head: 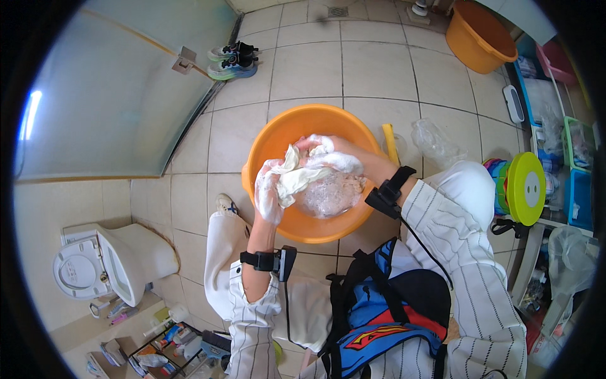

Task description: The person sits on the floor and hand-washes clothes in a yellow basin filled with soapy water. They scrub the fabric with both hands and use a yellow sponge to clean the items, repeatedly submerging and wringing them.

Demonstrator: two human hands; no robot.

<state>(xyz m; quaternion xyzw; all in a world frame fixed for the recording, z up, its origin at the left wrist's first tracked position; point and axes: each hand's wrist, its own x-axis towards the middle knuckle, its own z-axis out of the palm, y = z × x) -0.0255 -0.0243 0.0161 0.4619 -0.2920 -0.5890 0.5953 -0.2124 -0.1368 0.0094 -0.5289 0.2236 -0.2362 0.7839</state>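
An orange plastic basin (pixel 316 232) stands on the tiled floor in front of me, with sudsy water (pixel 326 199) in its bottom. Over the water, a wet cream-coloured cloth (pixel 296 182) stretches between my hands. My left hand (pixel 268 189), coated in white foam, grips its left end at the basin's left side. My right hand (pixel 326 150) holds the bunched upper right part, foam covering much of the fingers and wrist. Paler wet material (pixel 352 184) shows in the suds below my right wrist. Both wrists wear black straps with small devices and cables.
A yellow bar-shaped object (pixel 390 142) and a clear plastic bag (pixel 438 142) lie right of the basin. Sneakers (pixel 233 66) stand by the glass partition. A larger orange tub (pixel 476 42), a lime-topped round stool (pixel 525 188) and shelving are at right, a toilet (pixel 137 256) at left.
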